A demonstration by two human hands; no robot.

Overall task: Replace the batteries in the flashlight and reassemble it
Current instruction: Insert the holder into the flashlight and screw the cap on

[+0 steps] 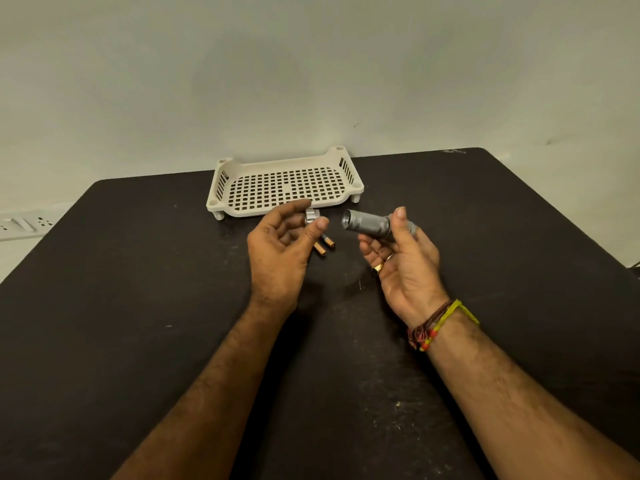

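My right hand grips a grey flashlight body, held level above the table with its open threaded end pointing left. A small silver flashlight cap is pinched between the thumb and forefinger of my left hand, a short gap to the left of the open end. Two copper-and-black batteries lie side by side on the black table, just below and between my hands, partly hidden by my left thumb.
A white perforated plastic tray stands on short legs at the table's far edge, against the wall, right behind my hands. A white power strip lies off the table at the far left.
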